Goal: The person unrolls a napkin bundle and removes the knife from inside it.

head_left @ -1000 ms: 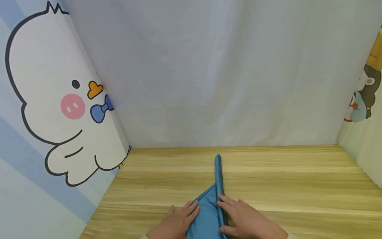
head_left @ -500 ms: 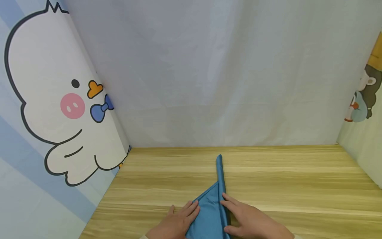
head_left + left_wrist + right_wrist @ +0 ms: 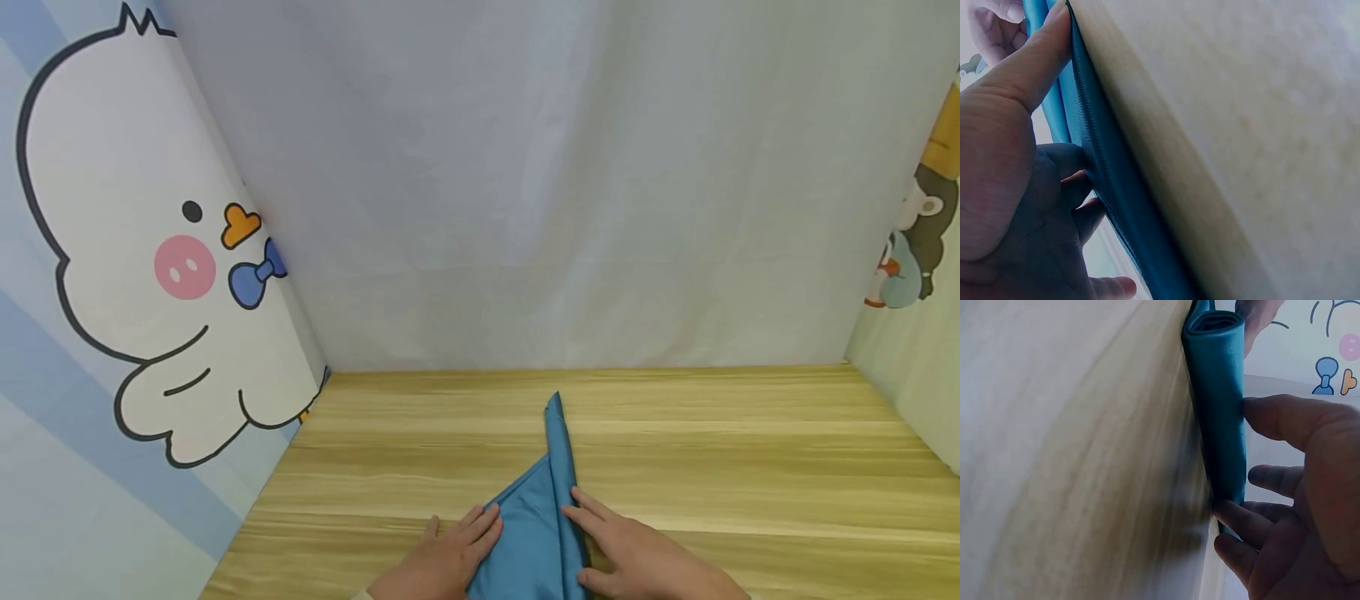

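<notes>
A satiny blue cloth lies on the table, its right side wound into a long narrow roll that points away from me. My left hand presses on the cloth's left part with fingers extended; its thumb and the hemmed edge show in the left wrist view. My right hand rests against the right side of the roll, fingers loosely spread. From the right wrist view, the near end of the roll shows its wound layers, and the right thumb touches its side.
The wood-grain table reaches back to a pale grey curtain. A panel with a white cartoon bird stands on the left, and another printed panel borders the right.
My right hand and the roll have shifted right, and more flat cloth shows between the hands. The roll's far tip now looks looser and more pointed. My left hand stays in place.
</notes>
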The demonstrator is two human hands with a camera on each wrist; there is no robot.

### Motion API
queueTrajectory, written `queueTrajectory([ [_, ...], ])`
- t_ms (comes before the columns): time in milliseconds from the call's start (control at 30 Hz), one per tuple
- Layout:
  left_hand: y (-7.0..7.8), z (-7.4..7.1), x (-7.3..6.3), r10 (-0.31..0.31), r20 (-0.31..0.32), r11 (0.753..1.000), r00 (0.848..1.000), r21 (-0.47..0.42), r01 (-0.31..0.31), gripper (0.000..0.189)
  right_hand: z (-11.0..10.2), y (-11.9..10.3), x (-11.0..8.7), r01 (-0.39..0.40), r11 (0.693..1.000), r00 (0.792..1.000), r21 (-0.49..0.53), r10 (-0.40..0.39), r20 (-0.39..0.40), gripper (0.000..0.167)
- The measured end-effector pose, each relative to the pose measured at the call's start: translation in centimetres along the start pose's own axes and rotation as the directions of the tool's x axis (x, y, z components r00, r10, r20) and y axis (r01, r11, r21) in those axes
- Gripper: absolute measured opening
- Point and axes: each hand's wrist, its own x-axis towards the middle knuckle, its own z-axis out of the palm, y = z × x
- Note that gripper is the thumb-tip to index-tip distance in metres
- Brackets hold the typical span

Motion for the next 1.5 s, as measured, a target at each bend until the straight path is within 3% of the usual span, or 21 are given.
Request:
queueTrajectory([
  [300, 0.2, 0.1, 0.1, 0.007, -0.008, 1.000, 1.000, 0.003, -0.007, 0.095, -0.3, -0.2, 0.0, 0.000, 0.998, 1.000, -0.057, -0.001, -0.022, 0.072],
  [433, 0.2, 0.1, 0.1, 0.010, -0.014, 1.000, 1.000, 0.015, -0.010, 0.092, -0.6, -0.8, 1.0, 0.022, 0.996, 0.999, -0.089, -0.026, -0.042, 0.073],
  [600, 0.1, 0.0, 0.2, 0.015, 0.002, 1.000, 1.000, 0.008, -0.015, 0.092, -0.5, -1.5, 2.8, 0.018, 0.995, 1.000, -0.099, -0.018, -0.003, 0.083],
  [867, 0.1, 0.0, 0.3, 0.016, 0.025, 1.000, 1.000, 0.007, -0.017, 0.092, 0.4, -1.5, 4.4, 0.013, 0.977, 1.000, -0.213, -0.009, 0.021, 0.097],
  [1067, 0.0, 0.0, 0.2, 0.013, 0.031, 1.000, 0.999, -0.009, -0.013, 0.092, 0.7, -1.1, 4.5, -0.019, 0.971, 0.998, -0.237, 0.031, 0.048, 0.103],
  [1500, 0.1, 0.1, 0.3, 0.028, 0.016, 0.999, 0.999, 0.045, -0.029, 0.092, 0.5, -0.6, 4.0, -0.049, 0.974, 0.997, -0.223, 0.059, 0.041, 0.105],
])
